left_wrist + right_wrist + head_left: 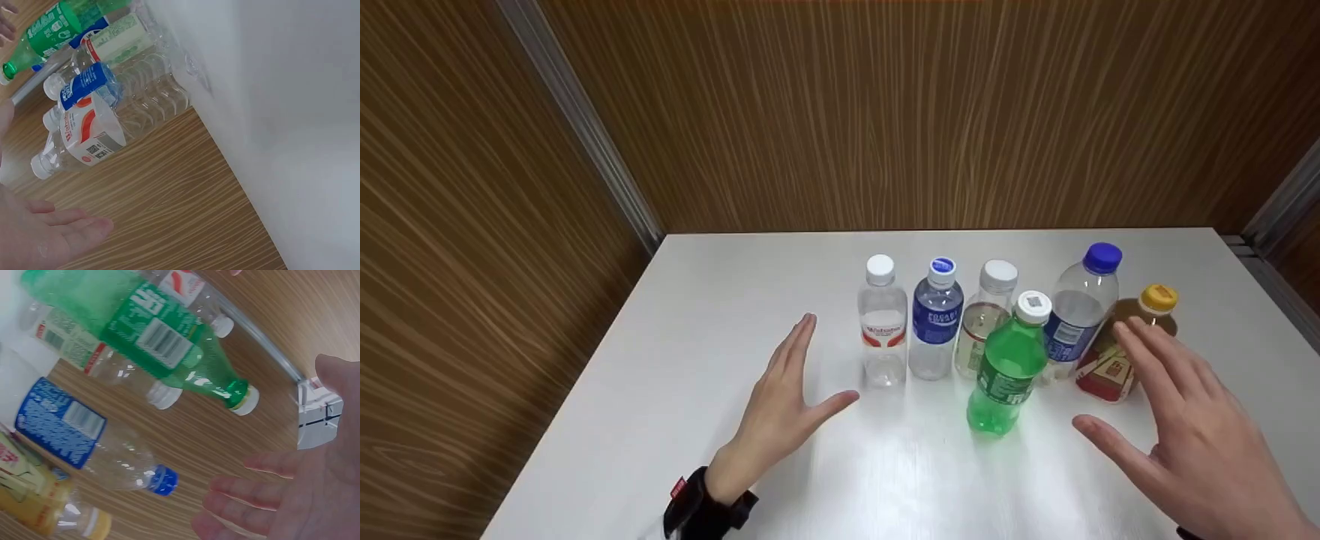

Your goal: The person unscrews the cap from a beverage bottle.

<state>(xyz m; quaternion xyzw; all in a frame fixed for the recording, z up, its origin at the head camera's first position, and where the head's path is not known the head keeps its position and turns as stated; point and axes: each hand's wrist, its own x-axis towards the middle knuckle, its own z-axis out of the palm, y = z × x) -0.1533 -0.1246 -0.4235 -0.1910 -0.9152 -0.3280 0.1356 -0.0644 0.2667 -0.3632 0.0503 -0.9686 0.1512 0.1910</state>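
My left hand [776, 409] hovers over the table left of the bottles, fingers straight, thumb spread, holding nothing. Nearest to it stands a clear bottle with a white cap and red-white label [883, 322]. My right hand [1200, 435] is at the right, thumb apart from extended fingers, also holding nothing. Its fingertips overlap a yellow-capped bottle [1159, 298] in the head view. Between the hands, a green bottle [1009, 367] with a white cap stands in front. Behind it are a blue-labelled bottle [936, 319], a white-capped pale-labelled bottle [984, 326] and a blue-capped bottle [1081, 307].
The white table [697, 315] meets a wood-grain panel [885, 112] at the back. Another wood-grain panel [472, 262] rises on the left, with a metal strip [585, 112] at the corner. A black band [705, 506] circles the left wrist.
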